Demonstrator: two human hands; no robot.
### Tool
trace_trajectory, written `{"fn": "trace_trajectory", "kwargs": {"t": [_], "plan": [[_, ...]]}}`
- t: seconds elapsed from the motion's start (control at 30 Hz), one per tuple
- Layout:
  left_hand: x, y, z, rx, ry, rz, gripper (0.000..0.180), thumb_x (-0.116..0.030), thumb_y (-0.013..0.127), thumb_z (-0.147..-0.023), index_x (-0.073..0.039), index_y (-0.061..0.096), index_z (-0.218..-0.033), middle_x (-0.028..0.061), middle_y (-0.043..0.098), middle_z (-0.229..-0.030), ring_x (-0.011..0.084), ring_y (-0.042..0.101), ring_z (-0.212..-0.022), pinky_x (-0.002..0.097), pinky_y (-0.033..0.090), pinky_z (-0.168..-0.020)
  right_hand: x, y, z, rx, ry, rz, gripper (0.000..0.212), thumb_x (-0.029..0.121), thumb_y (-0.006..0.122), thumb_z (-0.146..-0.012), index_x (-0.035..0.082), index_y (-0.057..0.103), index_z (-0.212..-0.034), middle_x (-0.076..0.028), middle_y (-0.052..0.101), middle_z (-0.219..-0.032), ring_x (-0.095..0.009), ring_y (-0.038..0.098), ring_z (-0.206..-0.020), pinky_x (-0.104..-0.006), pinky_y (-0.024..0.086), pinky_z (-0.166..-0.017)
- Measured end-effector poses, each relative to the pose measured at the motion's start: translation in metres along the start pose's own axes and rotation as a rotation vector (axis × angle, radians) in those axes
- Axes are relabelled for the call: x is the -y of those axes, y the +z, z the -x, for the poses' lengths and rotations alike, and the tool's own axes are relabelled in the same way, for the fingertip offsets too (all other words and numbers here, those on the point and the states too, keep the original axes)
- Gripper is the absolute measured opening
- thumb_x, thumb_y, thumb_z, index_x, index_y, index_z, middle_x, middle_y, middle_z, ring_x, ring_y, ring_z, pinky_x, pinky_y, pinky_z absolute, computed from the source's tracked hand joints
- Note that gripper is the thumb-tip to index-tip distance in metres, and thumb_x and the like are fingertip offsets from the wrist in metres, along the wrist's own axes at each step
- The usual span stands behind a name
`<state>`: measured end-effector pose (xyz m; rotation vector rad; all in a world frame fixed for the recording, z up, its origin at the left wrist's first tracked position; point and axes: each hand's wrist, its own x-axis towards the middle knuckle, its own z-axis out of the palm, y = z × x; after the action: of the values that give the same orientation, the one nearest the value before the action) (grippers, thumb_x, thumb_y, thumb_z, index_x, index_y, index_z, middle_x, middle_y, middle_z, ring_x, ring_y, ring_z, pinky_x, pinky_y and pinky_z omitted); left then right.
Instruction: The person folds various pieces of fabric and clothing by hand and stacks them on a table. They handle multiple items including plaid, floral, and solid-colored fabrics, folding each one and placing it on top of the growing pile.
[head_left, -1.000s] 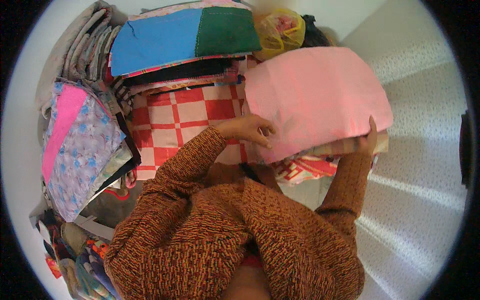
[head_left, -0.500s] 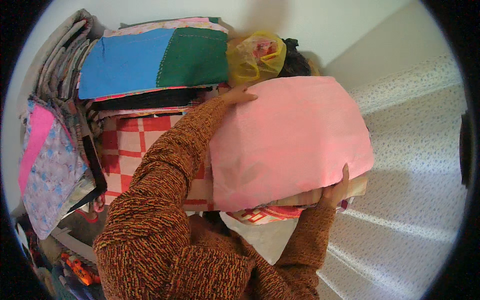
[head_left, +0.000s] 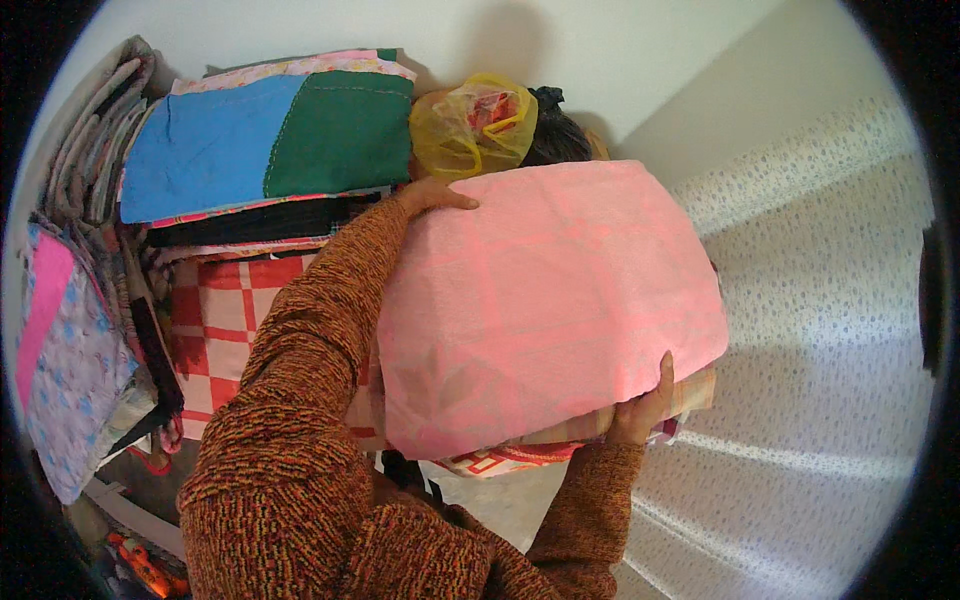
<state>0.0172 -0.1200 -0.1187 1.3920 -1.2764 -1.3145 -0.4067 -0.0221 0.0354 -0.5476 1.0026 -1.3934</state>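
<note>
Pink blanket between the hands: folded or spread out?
Folded, apparently: the pink blanket forms a compact, thick bundle, left hand at its far-left corner, right hand at its near edge. Layer count cannot be told.

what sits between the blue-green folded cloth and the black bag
In the head view, a yellow plastic bag sits between the blue-green folded cloth and the black bag.

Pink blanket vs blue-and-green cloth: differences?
The pink blanket is pink throughout; the blue-and-green cloth has two colour blocks. The pink blanket lies nearer the person; the blue-and-green cloth sits farther back, left. The pink blanket fills more of the view than the blue-and-green cloth. Both top stacked textiles.
</note>
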Motion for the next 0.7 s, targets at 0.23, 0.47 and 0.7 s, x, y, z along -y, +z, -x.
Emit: {"fn": "trace_trajectory", "kwargs": {"t": [0.23,0.47,0.7], "plan": [[-0.113,-0.002,0.033,-0.032,0.022,-0.549,0.045,-0.024,0.074,-0.058,0.001,0.065,-0.095,0.0176,0.066,-0.082,0.0303,0.062,-0.081,0.0382,0.047,-0.075,0.000,-0.005,0.003,-0.012,-0.021,0.021,0.053,0.030,0.056,-0.087,-0.004,0.041,-0.126,-0.016,0.052,-0.119,-0.029,0.052,-0.106,-0.0404,0.044,-0.092],[-0.209,0.048,0.106,-0.335,0.530,-0.763,0.025,-0.017,0.065,-0.058,-0.004,0.058,-0.078,0.0142,0.060,-0.071,0.0332,0.059,-0.069,0.0433,0.045,-0.059,0.006,-0.001,0.017,-0.056,-0.068,0.006,0.051,0.027,0.057,-0.087,-0.004,0.040,-0.124,-0.014,0.053,-0.116,-0.028,0.053,-0.103,-0.0383,0.046,-0.088],[-0.255,0.096,0.202,-0.255,0.877,-0.785,0.018,-0.017,0.061,-0.061,-0.006,0.053,-0.072,0.0136,0.057,-0.067,0.0342,0.057,-0.067,0.0452,0.043,-0.057,0.036,-0.033,0.036,-0.427,-0.705,1.331,0.077,0.019,0.077,-0.070,-0.002,0.034,-0.131,-0.026,0.043,-0.124,-0.037,0.043,-0.114,-0.0433,0.043,-0.089]]}}
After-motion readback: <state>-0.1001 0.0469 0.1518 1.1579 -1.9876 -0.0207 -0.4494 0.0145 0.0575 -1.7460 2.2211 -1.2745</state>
